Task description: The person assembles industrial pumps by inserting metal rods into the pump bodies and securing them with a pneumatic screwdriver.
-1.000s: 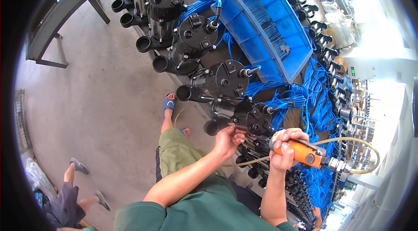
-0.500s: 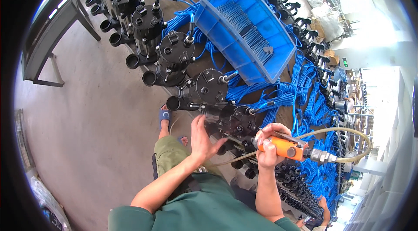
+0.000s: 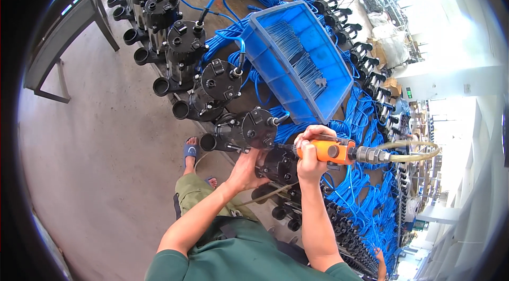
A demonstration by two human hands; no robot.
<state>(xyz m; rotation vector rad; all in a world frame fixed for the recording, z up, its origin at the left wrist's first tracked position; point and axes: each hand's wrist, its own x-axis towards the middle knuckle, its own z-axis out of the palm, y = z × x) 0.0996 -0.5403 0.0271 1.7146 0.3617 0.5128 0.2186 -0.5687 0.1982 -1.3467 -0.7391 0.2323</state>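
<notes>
My right hand [image 3: 313, 160] is wrapped round an orange air screwdriver [image 3: 331, 151]. Its front end points left, toward the upper edge of a black-topped pump [image 3: 280, 166]; whether the tip touches is hard to tell. My left hand [image 3: 245, 173] grips the near left side of that pump, thumb below and fingers above, with the fingertips partly hidden. Just beyond stands another pump [image 3: 259, 128] with a blue cable from its top. A pale air hose [image 3: 416, 157] loops from the screwdriver's rear coupling.
A blue crate [image 3: 297, 93] holding thin rods or ties sits on bundled blue cables [image 3: 366, 175]. More pumps [image 3: 186, 42] stand in a row to the far left, others along the right. A dark metal frame [image 3: 69, 37] stands on the grey floor. Another person's hand [image 3: 379, 260] shows at lower right.
My left hand has gone from hovering with fingers apart to gripping the pump's side. The screwdriver in my right hand has moved left and farther away. The view has shifted slightly.
</notes>
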